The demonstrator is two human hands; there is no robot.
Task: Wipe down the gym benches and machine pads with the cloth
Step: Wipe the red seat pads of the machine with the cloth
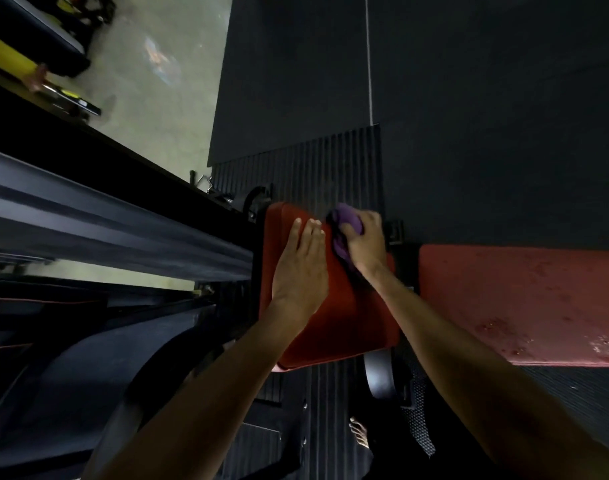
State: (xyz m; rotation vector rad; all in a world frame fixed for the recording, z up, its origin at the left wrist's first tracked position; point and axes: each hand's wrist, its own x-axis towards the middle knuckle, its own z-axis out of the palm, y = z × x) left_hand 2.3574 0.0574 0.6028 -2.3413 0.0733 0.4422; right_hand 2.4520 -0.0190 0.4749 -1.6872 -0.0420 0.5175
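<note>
Long red pad (521,299) at right, surface scuffed and spotted. Red seat pad (344,323) at centre: firm, probably slick vinyl. Left grip (301,265) lies flat on it, fingers straight. Right grip (363,240) clenches purple cloth (348,220) at the seat's far right corner. The cloth looks light and limp, best held wadded in the palm.

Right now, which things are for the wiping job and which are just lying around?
For the job: cloth, gripped by the right hand; seat pad, with the left hand flat on it; long pad beside it, speckled.

Just lying about: yellow roller; grey beam; ribbed mat.
</note>
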